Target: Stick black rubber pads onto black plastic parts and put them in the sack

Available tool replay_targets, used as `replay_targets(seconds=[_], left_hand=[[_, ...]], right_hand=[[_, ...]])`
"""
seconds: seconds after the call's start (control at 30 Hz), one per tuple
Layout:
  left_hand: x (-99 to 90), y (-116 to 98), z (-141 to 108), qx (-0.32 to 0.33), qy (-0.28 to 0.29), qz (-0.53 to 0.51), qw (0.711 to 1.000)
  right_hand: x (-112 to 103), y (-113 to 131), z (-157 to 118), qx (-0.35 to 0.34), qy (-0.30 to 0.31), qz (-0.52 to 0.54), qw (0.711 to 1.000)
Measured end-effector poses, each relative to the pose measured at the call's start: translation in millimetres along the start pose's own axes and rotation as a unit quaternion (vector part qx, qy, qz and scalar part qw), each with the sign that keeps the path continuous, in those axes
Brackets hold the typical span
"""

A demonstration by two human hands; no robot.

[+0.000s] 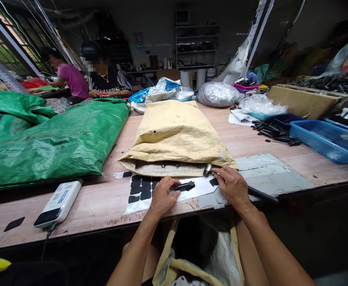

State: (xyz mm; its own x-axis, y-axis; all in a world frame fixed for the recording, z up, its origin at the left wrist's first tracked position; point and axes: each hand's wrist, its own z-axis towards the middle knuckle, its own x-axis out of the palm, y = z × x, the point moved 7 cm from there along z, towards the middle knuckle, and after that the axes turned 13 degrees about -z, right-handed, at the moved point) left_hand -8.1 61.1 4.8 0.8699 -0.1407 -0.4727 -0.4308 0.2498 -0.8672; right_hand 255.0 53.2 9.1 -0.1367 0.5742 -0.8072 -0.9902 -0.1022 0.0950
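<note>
My left hand pinches a small black plastic part above a white sheet with black stickers at the table's front edge. My right hand is closed on a hammer whose metal head points left and whose dark handle sticks out to the right. Just behind both hands lies the open mouth of a yellow woven sack, with a few small dark pieces showing inside. Beneath my right hand is a grey board.
A green sack fills the left, with a white power bank before it. At right are a blue tray, black parts and a cardboard box. Two people sit beyond the table; an open bag is below its edge.
</note>
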Motion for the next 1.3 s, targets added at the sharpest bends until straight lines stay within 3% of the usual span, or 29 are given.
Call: replay_targets(seconds=[0.6, 0.73, 0.8, 0.93, 1.07, 1.2, 1.3], left_hand=[[0.8, -3, 2, 0.018, 0.022, 0.024, 0.999], [-2.9, -21, -8, 0.030, 0.036, 0.000, 0.999], [0.3, -37, -24, 0.034, 0.072, -0.023, 0.997], [32.8, -51, -75, 0.001, 0.199, -0.019, 0.980], [78.4, -19, -114, -0.085, 0.241, 0.094, 0.962], [112.3, 19, -128, -0.149, 0.255, 0.176, 0.939], [117.1, 18, -127, -0.151, 0.269, 0.167, 0.936]], right_hand=[[-1, 1, 0, 0.001, 0.003, 0.005, 1.000], [-2, 1, 0, 0.001, 0.002, 0.008, 1.000], [-3, 2, 0, 0.002, 0.001, 0.008, 1.000], [-4, 3, 1, 0.004, 0.005, 0.005, 1.000], [-4, 3, 1, 0.004, 0.002, 0.003, 1.000], [-5, 3, 1, 0.005, -0.004, 0.004, 1.000], [-5, 3, 1, 0.003, -0.005, 0.007, 1.000]])
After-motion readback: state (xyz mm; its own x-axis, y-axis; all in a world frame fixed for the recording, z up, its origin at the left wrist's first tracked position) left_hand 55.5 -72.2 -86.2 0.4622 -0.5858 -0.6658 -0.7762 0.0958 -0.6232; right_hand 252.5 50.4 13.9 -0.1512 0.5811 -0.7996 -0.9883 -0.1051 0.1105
